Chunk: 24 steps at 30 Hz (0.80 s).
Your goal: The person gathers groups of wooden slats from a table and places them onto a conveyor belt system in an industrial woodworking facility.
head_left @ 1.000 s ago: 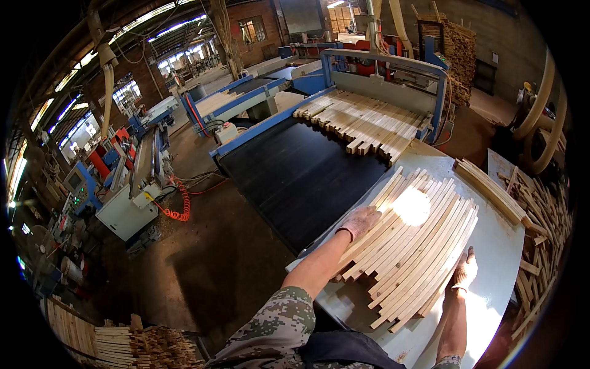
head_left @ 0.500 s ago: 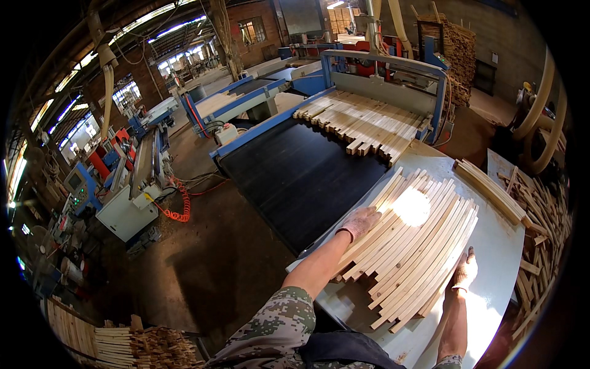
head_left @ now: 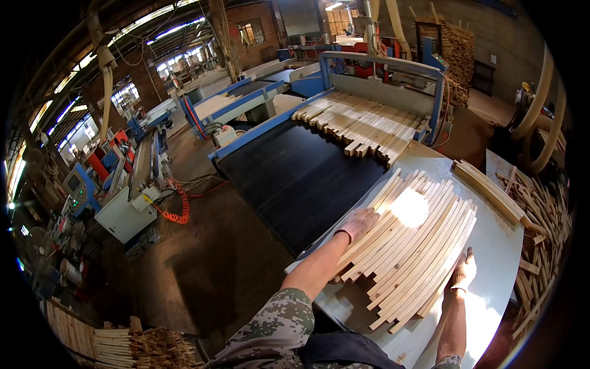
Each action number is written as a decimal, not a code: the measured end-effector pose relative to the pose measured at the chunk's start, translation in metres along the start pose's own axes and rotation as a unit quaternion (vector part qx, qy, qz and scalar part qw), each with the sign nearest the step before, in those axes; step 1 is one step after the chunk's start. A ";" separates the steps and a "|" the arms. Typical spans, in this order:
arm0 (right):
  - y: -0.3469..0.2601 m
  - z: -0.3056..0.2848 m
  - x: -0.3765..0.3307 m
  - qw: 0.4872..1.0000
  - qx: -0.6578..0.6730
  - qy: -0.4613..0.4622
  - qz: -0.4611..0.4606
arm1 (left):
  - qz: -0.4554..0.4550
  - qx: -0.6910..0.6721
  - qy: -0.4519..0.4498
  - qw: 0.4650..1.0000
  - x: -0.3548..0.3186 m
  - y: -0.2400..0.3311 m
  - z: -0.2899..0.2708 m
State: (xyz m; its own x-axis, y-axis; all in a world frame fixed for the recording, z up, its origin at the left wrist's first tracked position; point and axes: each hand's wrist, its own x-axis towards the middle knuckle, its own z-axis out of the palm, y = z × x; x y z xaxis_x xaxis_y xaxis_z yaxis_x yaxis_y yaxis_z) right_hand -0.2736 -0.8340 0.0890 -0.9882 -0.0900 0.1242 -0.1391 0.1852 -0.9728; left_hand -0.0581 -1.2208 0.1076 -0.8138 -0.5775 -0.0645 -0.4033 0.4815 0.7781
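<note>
Pale wooden strips [head_left: 413, 252] lie side by side in a loose batch on a light grey table [head_left: 491, 252], their ends uneven. Along the batch's left edge rests my left hand [head_left: 359, 222], in a knitted glove, with its fingers stretched flat over the outer strips. My right hand [head_left: 464, 270], also gloved, is against the right edge near the close end. Its fingers reach forward, apart and partly hidden by each other. Neither hand lifts a strip. A bright patch of sunlight falls on the middle of the batch.
Left of the table runs a black conveyor belt [head_left: 301, 178], carrying another row of strips [head_left: 365, 123] under a blue machine frame [head_left: 381, 58]. A few strips [head_left: 488, 190] lie at the table's far right edge. Scrap wood [head_left: 541, 227] is heaped beyond it. Stacked wood [head_left: 117, 347] stands lower left.
The view has shifted very slightly. Both hands and the strips otherwise keep their places.
</note>
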 end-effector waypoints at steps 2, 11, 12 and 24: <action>-0.007 0.001 -0.004 1.000 -0.009 -0.006 -0.001 | -0.002 0.006 0.005 1.000 0.001 -0.004 0.001; -0.017 0.001 -0.009 0.998 0.049 0.006 0.041 | -0.008 0.002 0.000 1.000 -0.002 0.002 0.000; -0.015 0.000 -0.008 0.998 0.050 0.006 0.045 | -0.007 0.008 -0.004 1.000 -0.003 0.005 0.000; 0.004 -0.007 0.008 0.993 -0.119 -0.009 -0.005 | -0.012 0.005 -0.005 1.000 -0.003 0.002 -0.002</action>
State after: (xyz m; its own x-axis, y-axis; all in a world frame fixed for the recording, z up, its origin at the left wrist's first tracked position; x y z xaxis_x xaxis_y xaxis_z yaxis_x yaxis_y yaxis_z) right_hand -0.2825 -0.8274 0.0870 -0.9857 -0.1094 0.1281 -0.1622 0.4106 -0.8973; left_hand -0.0558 -1.2196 0.1106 -0.8080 -0.5825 -0.0884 -0.4261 0.4743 0.7704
